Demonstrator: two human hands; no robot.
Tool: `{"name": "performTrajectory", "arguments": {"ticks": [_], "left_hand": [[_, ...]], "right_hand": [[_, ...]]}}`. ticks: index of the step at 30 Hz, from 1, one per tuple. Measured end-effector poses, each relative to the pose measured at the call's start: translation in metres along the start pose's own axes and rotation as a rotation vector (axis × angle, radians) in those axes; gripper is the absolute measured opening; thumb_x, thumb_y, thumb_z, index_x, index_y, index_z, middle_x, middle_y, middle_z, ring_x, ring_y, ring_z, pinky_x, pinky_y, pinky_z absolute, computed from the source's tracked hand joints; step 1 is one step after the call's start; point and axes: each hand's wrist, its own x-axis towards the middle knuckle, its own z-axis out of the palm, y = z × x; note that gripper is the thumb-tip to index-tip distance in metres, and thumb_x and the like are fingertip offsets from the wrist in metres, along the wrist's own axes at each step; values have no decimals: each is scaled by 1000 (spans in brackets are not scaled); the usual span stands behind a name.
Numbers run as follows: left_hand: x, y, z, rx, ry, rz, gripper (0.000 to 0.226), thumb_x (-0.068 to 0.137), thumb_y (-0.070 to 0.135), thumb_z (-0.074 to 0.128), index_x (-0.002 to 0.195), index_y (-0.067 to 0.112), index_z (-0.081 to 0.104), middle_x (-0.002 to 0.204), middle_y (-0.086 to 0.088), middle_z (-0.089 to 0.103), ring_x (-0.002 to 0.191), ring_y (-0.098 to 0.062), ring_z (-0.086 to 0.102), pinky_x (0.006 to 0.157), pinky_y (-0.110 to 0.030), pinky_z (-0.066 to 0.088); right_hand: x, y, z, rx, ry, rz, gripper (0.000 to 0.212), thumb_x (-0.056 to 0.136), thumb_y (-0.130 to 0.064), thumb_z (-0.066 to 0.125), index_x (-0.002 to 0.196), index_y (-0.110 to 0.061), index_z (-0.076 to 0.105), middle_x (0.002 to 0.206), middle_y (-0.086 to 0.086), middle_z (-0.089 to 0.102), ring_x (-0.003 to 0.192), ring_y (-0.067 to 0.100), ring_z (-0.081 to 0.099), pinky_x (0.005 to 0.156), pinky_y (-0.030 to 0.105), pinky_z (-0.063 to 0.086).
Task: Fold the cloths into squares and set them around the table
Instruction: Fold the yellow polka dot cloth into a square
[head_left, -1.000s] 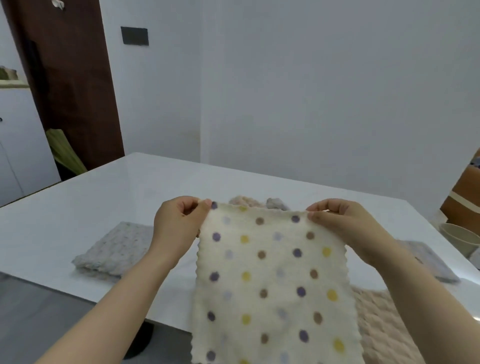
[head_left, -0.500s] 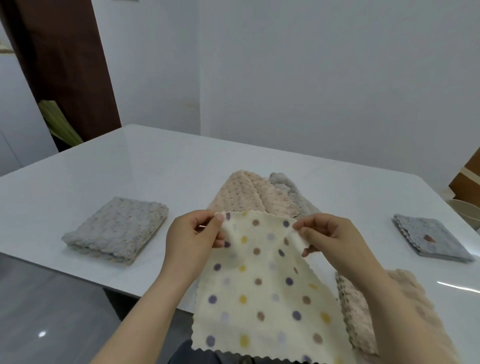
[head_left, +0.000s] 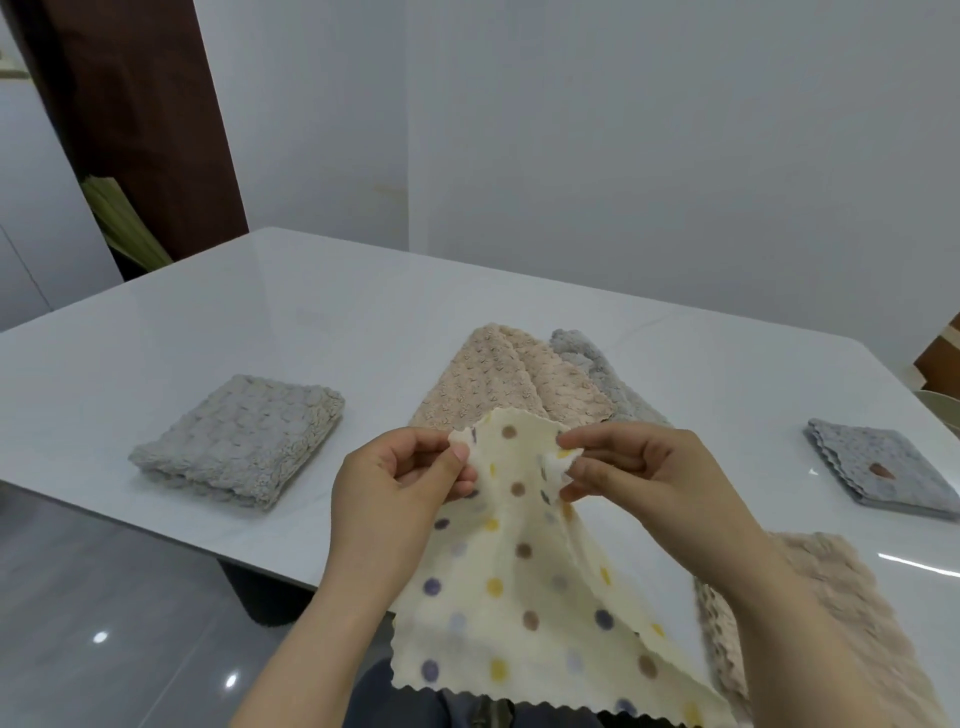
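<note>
A cream cloth with coloured dots (head_left: 519, 587) hangs over the near table edge, held up at its top. My left hand (head_left: 395, 483) pinches its top left corner and my right hand (head_left: 639, 478) pinches the top right corner, the two corners close together. Behind my hands lies a peach textured cloth (head_left: 504, 379) on top of a grey one (head_left: 597, 374). A folded grey-beige cloth (head_left: 239, 436) lies on the table to the left. A folded blue-grey cloth (head_left: 883, 467) lies at the far right. Another peach cloth (head_left: 831, 623) lies under my right forearm.
The white glossy table (head_left: 337, 322) stretches back to a pale wall. A dark wooden door frame (head_left: 135, 119) stands at the back left. A glossy grey floor (head_left: 104, 623) shows below the table's near left edge.
My hands have come down from a raised spread hold and drawn together, so the cloth's top edge now bunches between them. The view has tilted down toward the table.
</note>
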Motion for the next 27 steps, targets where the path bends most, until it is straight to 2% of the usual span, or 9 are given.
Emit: {"name": "performTrajectory", "arguments": {"ticks": [2, 6, 8, 11, 14, 16, 20, 24, 27], "left_hand": [[-2, 1, -1, -10, -6, -6, 4, 83, 7, 68, 84, 5, 71, 70, -9, 73, 66, -19, 72, 72, -28, 59], [-5, 4, -5, -36, -30, -24, 7, 84, 9, 66, 87, 4, 71, 72, -10, 74, 67, -20, 72, 70, -23, 59], [-6, 7, -6, -60, -47, -35, 7, 85, 7, 65, 86, 3, 71, 72, -12, 74, 66, -20, 72, 67, -21, 58], [-9, 12, -8, -121, -70, -53, 8, 85, 5, 64, 86, 1, 71, 72, -15, 73, 66, -20, 72, 62, -18, 56], [-11, 19, -10, -140, -76, -57, 7, 84, 6, 65, 85, 3, 72, 72, -15, 73, 67, -21, 72, 63, -20, 58], [-12, 22, -11, -87, -75, -31, 7, 82, 10, 68, 84, 7, 73, 71, -11, 73, 65, -17, 70, 61, -20, 56], [-16, 27, -14, 26, -52, 18, 5, 78, 20, 72, 78, 17, 76, 64, 3, 69, 52, -4, 54, 53, -15, 48], [-17, 31, -17, 18, -43, 19, 4, 77, 16, 73, 76, 16, 77, 62, 6, 70, 48, 3, 53, 52, -11, 46], [-17, 31, -18, 25, -57, 18, 4, 77, 15, 73, 75, 16, 77, 63, 4, 70, 48, 2, 54, 52, -12, 47]], "right_hand": [[0, -2, 6, -41, 13, -50, 7, 84, -11, 71, 84, -16, 75, 76, 2, 75, 69, 14, 72, 73, 17, 54], [0, -4, 14, -171, 99, -136, 9, 77, -25, 76, 69, -24, 74, 72, -1, 70, 56, 11, 59, 58, 20, 47], [-1, -7, 17, -200, 137, -193, 10, 75, -26, 78, 66, -27, 73, 78, -6, 66, 55, 8, 52, 58, 15, 42], [-2, -16, 22, -169, 101, -245, 13, 76, -21, 78, 66, -25, 71, 87, -11, 69, 51, 8, 51, 58, 17, 44], [-1, -24, 25, -186, 32, -259, 12, 80, -16, 75, 71, -22, 70, 69, -3, 70, 44, 12, 57, 51, 18, 41], [1, -27, 28, -228, 22, -299, 11, 81, -14, 73, 73, -20, 69, 67, -5, 67, 48, 11, 60, 52, 20, 45], [3, -28, 35, -282, 34, -353, 10, 80, -16, 74, 73, -22, 70, 68, -4, 67, 59, 10, 60, 62, 30, 51], [5, -27, 39, -328, 27, -376, 11, 80, -19, 75, 71, -24, 71, 72, -6, 67, 63, 11, 58, 60, 16, 46], [7, -27, 40, -325, 24, -378, 9, 80, -20, 75, 72, -23, 72, 72, -6, 66, 65, 10, 58, 59, 13, 45]]}}
